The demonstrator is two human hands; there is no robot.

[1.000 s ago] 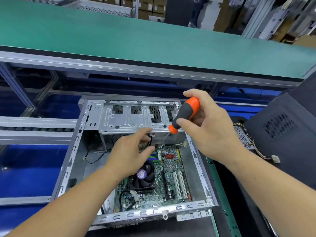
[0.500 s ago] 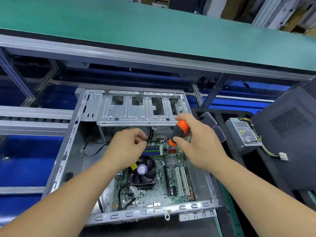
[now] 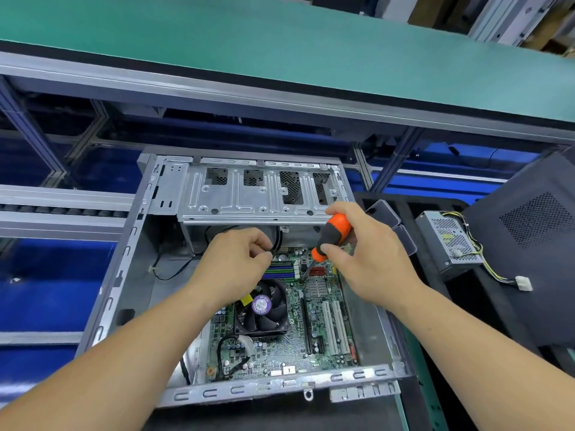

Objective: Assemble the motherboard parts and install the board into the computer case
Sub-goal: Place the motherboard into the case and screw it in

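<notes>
The long green conveyor belt (image 3: 280, 51) runs across the top of my view, with its grey metal frame below it. Under that, straight ahead of me, lies the open computer case (image 3: 130, 244), flat on its side, its silver drive cage (image 3: 249, 197) at the far end. To my right a dark side panel (image 3: 529, 244) with a vent grille leans near a grey power supply (image 3: 448, 241), whose yellow and black wires end in a white plug (image 3: 524, 284). The green motherboard (image 3: 314, 343) sits inside the case, on its floor, filling the right-hand part of it. On the board the black cooler fan (image 3: 264, 309) with a purple sticker stands toward the left, the two white expansion slots (image 3: 334, 325) lie to the right of it, and the blue and green memory slots (image 3: 281, 270) sit at the far edge, just past the fan. My left hand (image 3: 233, 265) hovers over the board's far left corner with fingers curled, pinching a black cable (image 3: 278, 241) that comes down from under the drive cage. My right hand (image 3: 367, 253) grips the orange and black screwdriver (image 3: 333, 236) by its handle, tilted, its thin shaft pointing down to the board near the red connectors (image 3: 318, 270); I cannot tell whether the tip touches a screw.
</notes>
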